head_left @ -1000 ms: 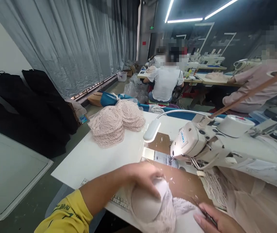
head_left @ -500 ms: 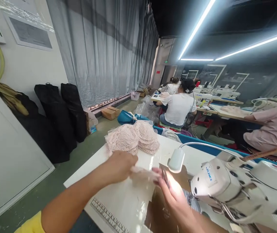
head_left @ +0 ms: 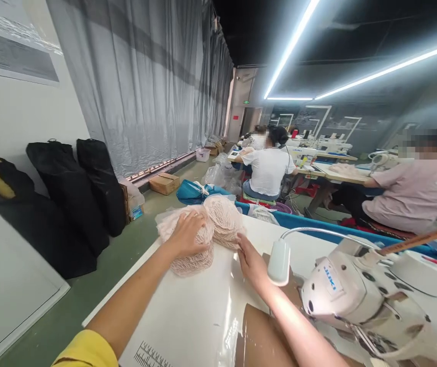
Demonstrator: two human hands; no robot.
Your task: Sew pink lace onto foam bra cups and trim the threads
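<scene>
Left of the sewing machine (head_left: 336, 288), the left lace stack (head_left: 192, 262) and right lace stack (head_left: 224, 216) adjoin on the worktop (head_left: 191, 311). The left hand (head_left: 189, 234) spreads unclenched over one; the right hand (head_left: 253, 262), loosely extended, meets the other's edge. Both stacks look formed; whether pieces remain cannot be told.

You sit under white ceiling tubes (head_left: 291, 49) that flare into hazy halos against a dark ceiling (head_left: 356, 30). Glare streaks your glossy tabletop (head_left: 195, 300). A shadow band crosses the curtain (head_left: 137, 102). Your wide view stretches toward its edges; distant machines (head_left: 333, 145) look soft, and pixelation masks the right-hand co-worker's (head_left: 409, 191) head.
</scene>
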